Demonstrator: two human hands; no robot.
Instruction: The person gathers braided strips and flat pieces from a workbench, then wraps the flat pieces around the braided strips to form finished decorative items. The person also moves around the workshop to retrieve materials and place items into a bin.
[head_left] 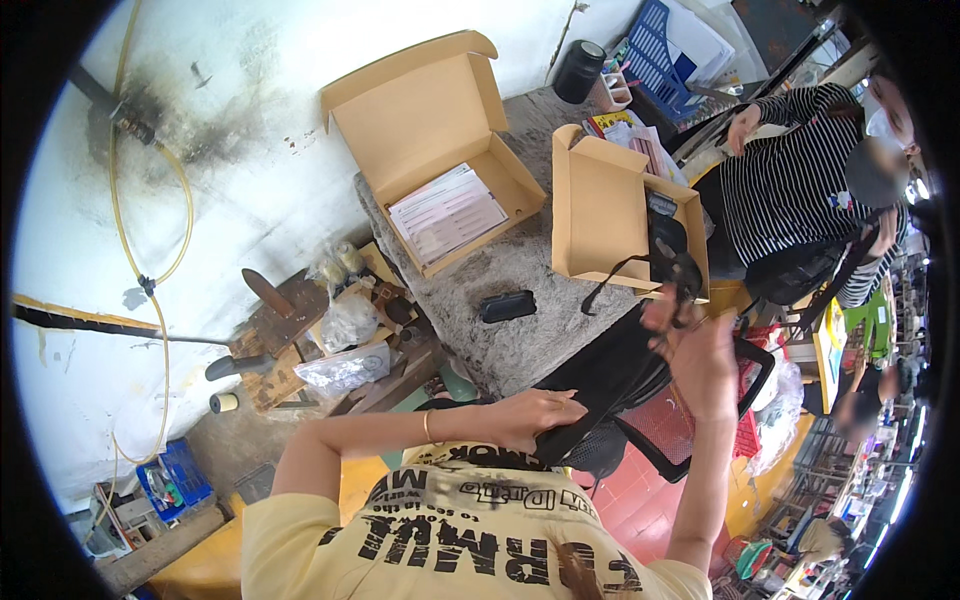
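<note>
A black fabric bag stretches across the near edge of the table in front of me. My left hand, with a gold bangle on its wrist, is closed on the bag's near end. My right hand is raised over its far end, beside a thin black strap. Motion smears its fingers, so their grip on the strap is unclear. Behind the strap, an open cardboard box contains black items. A small black pouch lies on the grey cloth left of the bag.
Another open box with printed sheets stands on the cloth-covered table. A co-worker in a striped top is at the right. Below my right hand is a black-framed mesh basket. Tools and plastic bags crowd the left bench.
</note>
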